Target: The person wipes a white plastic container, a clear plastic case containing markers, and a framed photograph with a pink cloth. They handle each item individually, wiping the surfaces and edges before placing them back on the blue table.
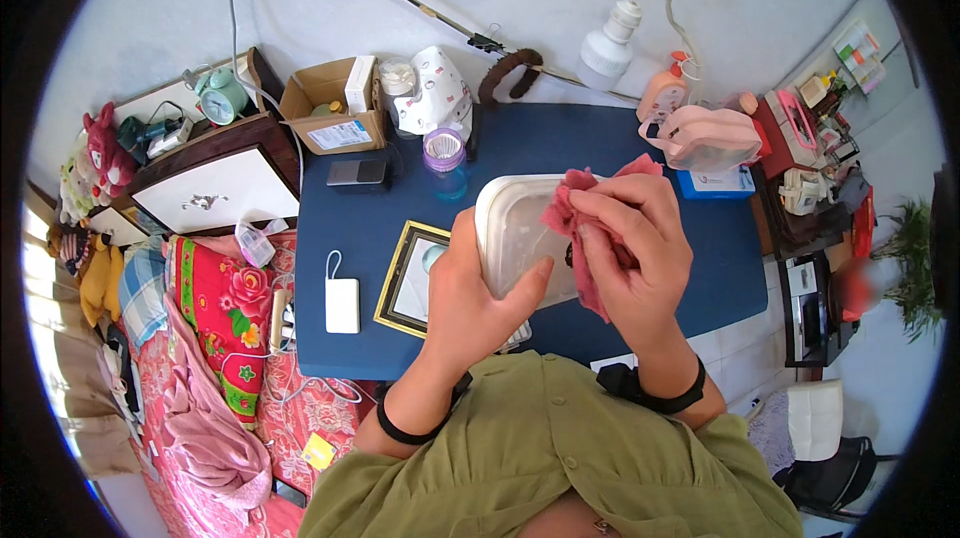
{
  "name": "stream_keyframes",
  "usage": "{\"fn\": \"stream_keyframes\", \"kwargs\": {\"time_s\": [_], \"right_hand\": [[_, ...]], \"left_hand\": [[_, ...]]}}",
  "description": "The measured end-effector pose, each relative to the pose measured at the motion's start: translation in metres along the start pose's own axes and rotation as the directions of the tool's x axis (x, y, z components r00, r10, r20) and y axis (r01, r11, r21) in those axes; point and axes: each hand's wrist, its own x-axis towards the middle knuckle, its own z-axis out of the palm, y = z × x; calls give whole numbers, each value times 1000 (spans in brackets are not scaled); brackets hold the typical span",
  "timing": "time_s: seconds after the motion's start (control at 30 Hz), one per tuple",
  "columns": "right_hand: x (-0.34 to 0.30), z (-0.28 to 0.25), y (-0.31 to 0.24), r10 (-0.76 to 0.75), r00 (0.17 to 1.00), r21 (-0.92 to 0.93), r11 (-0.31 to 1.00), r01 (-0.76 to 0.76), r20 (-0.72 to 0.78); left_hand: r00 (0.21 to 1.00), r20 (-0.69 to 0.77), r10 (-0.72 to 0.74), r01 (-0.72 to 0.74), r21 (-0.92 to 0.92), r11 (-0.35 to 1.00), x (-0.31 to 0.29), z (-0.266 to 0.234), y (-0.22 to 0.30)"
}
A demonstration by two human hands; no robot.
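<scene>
My left hand grips the left side of a translucent plastic container with a white rim, its thumb lying across the near part. The container is held up above the dark blue table. In my right hand a pink cloth is bunched between the fingers, against the container's right side. Part of the container is hidden behind the cloth and this hand. A small dark patch shows beside the cloth; I cannot make out what it is. Below my left hand lies a gold and black picture frame, partly covered.
On the table stand a purple-topped bottle, a white power bank, a dark box-shaped device and an open cardboard box. At the back right are a pink bag and a pump bottle. A bed adjoins on the left.
</scene>
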Motion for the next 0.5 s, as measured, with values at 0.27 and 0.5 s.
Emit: {"fn": "stream_keyframes", "kwargs": {"time_s": [0.27, 0.5], "right_hand": [[-1, -4, -5, -210, 957, 91, 977, 195, 199], [4, -1, -5, -99, 994, -24, 995, 100, 49]], "left_hand": [[999, -25, 43, -42, 57, 997, 0, -2, -3], [999, 46, 27, -28, 11, 1000, 2, 0, 4]]}}
